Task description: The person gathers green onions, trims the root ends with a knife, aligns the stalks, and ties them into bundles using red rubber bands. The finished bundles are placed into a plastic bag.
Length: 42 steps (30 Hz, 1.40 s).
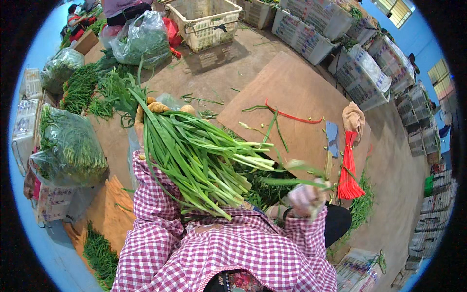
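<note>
A large bunch of long green leafy stalks with pale ends (197, 149) lies across my left forearm and lap. My left hand (140, 118) is curled under the leafy end and holds it. At the right, my right hand (304, 199) is blurred, with a few green stalks (292, 181) at its fingers. A wooden board (284, 98) in front bears loose leaves, small cut bits and a red strip (292, 115). On its right part lie a bundle of red ties (349, 171), a tan cloth (354, 118) and a blue-grey flat piece (332, 138).
Bags of greens (69, 146) and bundled greens (80, 87) stand at the left. An empty-looking plastic crate (211, 29) is ahead, near a person (124, 7). Stacked crates (303, 36) line the right wall. Trimmings (361, 204) lie beside the board.
</note>
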Motion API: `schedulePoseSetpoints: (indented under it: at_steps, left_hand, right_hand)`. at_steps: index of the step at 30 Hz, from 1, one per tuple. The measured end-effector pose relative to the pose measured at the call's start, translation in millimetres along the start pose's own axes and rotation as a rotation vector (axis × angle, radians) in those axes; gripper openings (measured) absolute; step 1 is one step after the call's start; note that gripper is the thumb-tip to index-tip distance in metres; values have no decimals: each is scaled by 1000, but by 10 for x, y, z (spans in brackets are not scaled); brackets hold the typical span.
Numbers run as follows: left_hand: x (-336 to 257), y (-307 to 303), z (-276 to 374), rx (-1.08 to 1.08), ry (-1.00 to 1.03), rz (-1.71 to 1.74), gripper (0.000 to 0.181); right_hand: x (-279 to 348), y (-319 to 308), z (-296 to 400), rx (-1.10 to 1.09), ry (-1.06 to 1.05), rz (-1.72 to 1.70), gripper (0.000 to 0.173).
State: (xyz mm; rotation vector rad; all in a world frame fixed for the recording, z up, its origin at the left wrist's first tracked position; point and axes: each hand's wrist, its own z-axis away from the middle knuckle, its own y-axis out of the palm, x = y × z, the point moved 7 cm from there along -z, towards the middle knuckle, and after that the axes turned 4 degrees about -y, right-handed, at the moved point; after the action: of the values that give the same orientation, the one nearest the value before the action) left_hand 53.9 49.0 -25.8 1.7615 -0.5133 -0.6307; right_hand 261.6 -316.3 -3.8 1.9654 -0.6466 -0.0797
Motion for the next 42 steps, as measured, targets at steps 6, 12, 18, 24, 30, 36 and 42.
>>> schedulePoseSetpoints:
  at_steps: [6,12,18,24,30,36,42]
  left_hand:
    - [-188,-133,-18,-263,47,-261,27]
    - [-183,-193,-121,-263,-29,-342,26]
    - [-226,-187,-115,-168,-101,-318,25]
    - [-178,-190,-70,-437,-9,-477,25]
    - [-191,-238,-84,-329,-2,-472,22]
    - [-250,-143,-72,-381,56,-609,21]
    - [-107,-174,-123,-446,-91,-470,23]
  right_hand:
    - [-30,-130,-326,-472,342,1281,21]
    - [-1031,-177,-1113,12,536,1370,54]
    - [-855,-258,-716,-398,444,1267,26]
    - [-550,-125,-276,-797,354,813,13]
    - [23,-240,356,-232,854,1335,37]
    - [-11,693,-805,178,412,2222,43]
    - [-953,472,-1239,710,-8,2451,29]
